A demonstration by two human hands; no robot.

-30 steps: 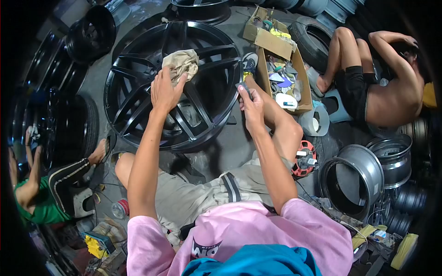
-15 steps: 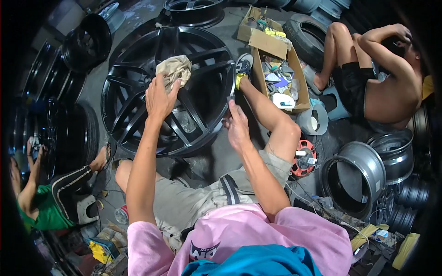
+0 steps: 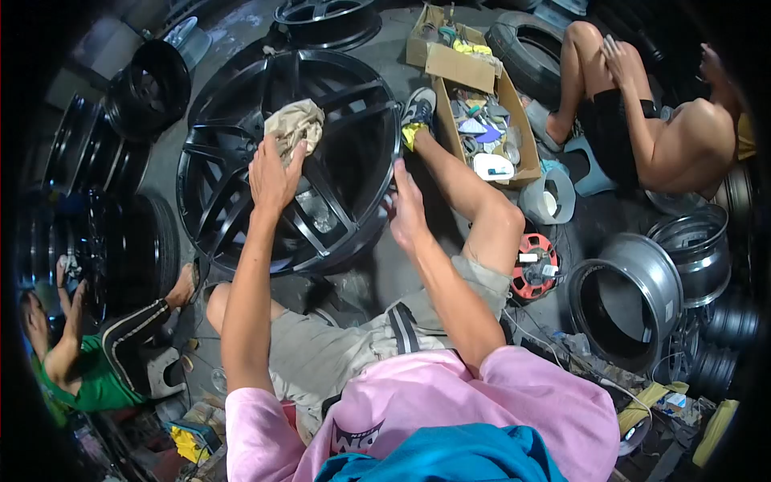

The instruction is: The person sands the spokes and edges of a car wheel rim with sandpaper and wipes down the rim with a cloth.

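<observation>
My left hand [image 3: 273, 178] is closed on a crumpled beige cloth [image 3: 295, 128], pressed against the face of a large black spoked wheel rim [image 3: 229, 201] near its centre. On the rim's right edge, my right hand [image 3: 408, 210] has its thumb lying along the lip and its fingers curled round beside it. A thin pale strip runs along the lip above that thumb; whether it is a reflection or a tool I cannot make out. The wheel rim stands tilted in front of my knees.
A cardboard box [image 3: 526, 153] of tools stands right of my foot, near a white bucket [image 3: 554, 197] and red cable reel [image 3: 533, 261]. Silver rims [image 3: 630, 273] stand at right. One person [image 3: 683, 145] sits there; another [image 3: 88, 365] works at left.
My right hand has shifted slightly up and left along the rim's edge. The cloth has moved a little left with my left hand. The person at right has lowered an arm to the knee.
</observation>
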